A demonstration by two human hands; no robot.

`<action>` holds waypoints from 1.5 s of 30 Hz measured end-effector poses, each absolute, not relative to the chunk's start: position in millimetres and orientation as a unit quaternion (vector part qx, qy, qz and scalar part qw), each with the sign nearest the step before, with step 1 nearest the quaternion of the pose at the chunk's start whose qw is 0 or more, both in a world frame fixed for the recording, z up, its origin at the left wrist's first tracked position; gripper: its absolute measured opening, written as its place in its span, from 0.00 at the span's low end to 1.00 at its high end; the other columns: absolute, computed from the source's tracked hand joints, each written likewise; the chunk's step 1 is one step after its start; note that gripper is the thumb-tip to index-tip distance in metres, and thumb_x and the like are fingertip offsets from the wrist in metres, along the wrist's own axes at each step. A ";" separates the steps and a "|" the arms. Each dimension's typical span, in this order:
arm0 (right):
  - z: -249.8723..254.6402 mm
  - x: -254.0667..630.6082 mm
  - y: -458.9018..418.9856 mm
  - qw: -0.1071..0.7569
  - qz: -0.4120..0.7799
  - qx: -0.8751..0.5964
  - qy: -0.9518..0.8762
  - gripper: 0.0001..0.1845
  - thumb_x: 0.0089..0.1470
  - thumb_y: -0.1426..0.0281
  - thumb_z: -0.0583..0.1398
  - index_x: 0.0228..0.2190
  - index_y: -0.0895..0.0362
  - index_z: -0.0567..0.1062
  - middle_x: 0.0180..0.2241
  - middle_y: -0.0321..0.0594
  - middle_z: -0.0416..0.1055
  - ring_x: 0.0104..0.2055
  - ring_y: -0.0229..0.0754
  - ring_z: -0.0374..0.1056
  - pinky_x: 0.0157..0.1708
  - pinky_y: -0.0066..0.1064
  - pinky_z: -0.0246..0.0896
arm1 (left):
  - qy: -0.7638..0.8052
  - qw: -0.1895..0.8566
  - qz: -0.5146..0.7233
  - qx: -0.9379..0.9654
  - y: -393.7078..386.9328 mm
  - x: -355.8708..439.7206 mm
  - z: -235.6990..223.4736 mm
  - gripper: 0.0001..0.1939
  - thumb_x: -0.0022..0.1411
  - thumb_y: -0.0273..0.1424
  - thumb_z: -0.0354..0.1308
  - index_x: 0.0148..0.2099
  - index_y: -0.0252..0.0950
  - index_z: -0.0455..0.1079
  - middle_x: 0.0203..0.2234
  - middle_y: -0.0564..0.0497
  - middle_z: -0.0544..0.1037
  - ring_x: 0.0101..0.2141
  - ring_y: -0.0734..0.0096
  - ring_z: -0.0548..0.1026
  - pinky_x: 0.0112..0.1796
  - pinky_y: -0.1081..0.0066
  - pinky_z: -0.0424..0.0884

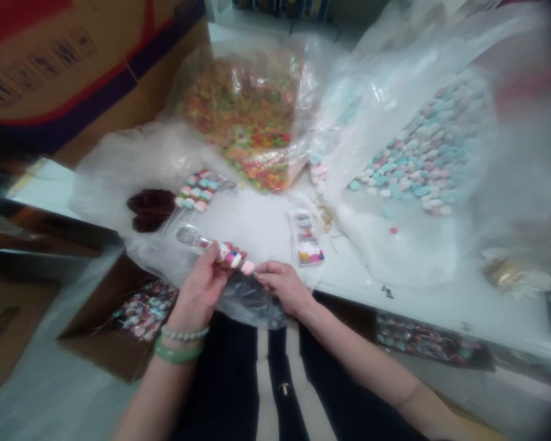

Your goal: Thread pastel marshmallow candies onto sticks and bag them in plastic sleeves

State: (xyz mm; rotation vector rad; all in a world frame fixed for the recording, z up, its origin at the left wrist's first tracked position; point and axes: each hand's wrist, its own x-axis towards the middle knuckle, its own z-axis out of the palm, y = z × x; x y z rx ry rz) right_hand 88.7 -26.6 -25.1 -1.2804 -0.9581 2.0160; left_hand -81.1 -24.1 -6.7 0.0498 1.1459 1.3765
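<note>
My left hand [204, 288] is closed around a small clear wrapper [190, 237] with a colourful print, its far end sticking out to the upper left. From the wrapper's near end shows a candy skewer [247, 267] with pink and white pieces. The fingers of my right hand [284, 286] pinch the skewer's near end, where a thin stick seems to come out. Just behind and to the left, several candy skewers [196, 191] lie side by side on plastic. A stack of printed wrappers [307, 237] lies beyond my right hand.
A clear bag of gummy candies [243, 116] stands at the back. On the right lies a bag of pastel candies [422, 153]. Gold ties [327, 220] and dark brown pieces [151, 209] lie on the table. An open carton [92, 334] holds skewers lower left; a large carton [41, 67] stands behind.
</note>
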 end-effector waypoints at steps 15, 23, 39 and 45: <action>-29.3 81.0 -24.9 0.255 0.904 -0.299 -0.167 0.11 0.43 0.69 0.67 0.29 0.60 0.72 0.14 0.25 0.55 0.15 0.26 0.41 0.15 0.22 0.30 | 0.470 0.689 0.551 0.034 -28.5 -70.6 -6.0 0.17 0.58 0.42 0.65 0.39 0.32 0.74 0.35 0.44 0.80 0.38 0.57 0.79 0.41 0.60 0.77; -24.1 80.2 -22.0 0.255 0.866 -0.375 -0.210 0.12 0.41 0.67 0.67 0.28 0.61 0.74 0.14 0.26 0.57 0.16 0.26 0.42 0.16 0.23 0.30 | 0.473 0.628 0.617 -0.030 -13.8 -86.8 4.0 0.11 0.67 0.34 0.54 0.38 0.33 0.73 0.35 0.45 0.78 0.41 0.59 0.78 0.41 0.60 0.76; -32.0 75.6 -34.6 0.287 0.551 -0.504 -0.601 0.10 0.54 0.72 0.56 0.31 0.54 0.79 0.31 0.36 0.76 0.35 0.40 0.70 0.39 0.30 0.61 | 0.496 0.603 0.624 -0.028 -12.1 -65.2 2.7 0.19 0.71 0.38 0.46 0.32 0.33 0.70 0.32 0.44 0.77 0.42 0.58 0.78 0.41 0.60 0.75; -35.7 79.1 -37.3 0.290 0.443 -0.517 -0.672 0.11 0.58 0.73 0.54 0.35 0.54 0.78 0.34 0.38 0.77 0.38 0.41 0.71 0.41 0.30 0.63 | 0.473 0.654 0.589 -0.040 -13.4 -71.1 2.6 0.23 0.68 0.47 0.47 0.35 0.33 0.71 0.32 0.43 0.78 0.39 0.54 0.78 0.38 0.55 0.76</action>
